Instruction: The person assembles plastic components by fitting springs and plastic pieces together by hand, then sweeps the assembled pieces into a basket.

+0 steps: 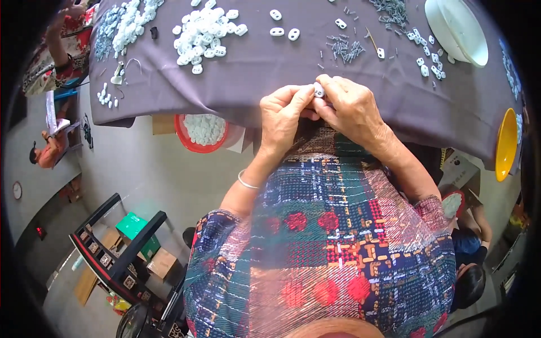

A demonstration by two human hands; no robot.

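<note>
Just above the near edge of the cloth-covered table, both of my hands meet at a small white oval plastic piece with two dark holes [319, 90]. My left hand [283, 115] pinches it from the left between thumb and fingers. From the other side, the curled fingers and thumb of my right hand [352, 101] close on it and partly cover it. Beyond my hands lies a scatter of small grey springs or pins [345, 49]. Near them, a thin stick-like tool [371, 39] points toward another white piece [381, 53]. Several similar two-hole pieces [294, 34] lie farther left.
A heap of white pieces [197, 42] covers the dark tablecloth [270, 62] at back left. A white bowl [459, 28] and a yellow bowl [505, 145] stand right. Below the edge sits a red basin [179, 138] of white pieces. Other people are at far left and lower right.
</note>
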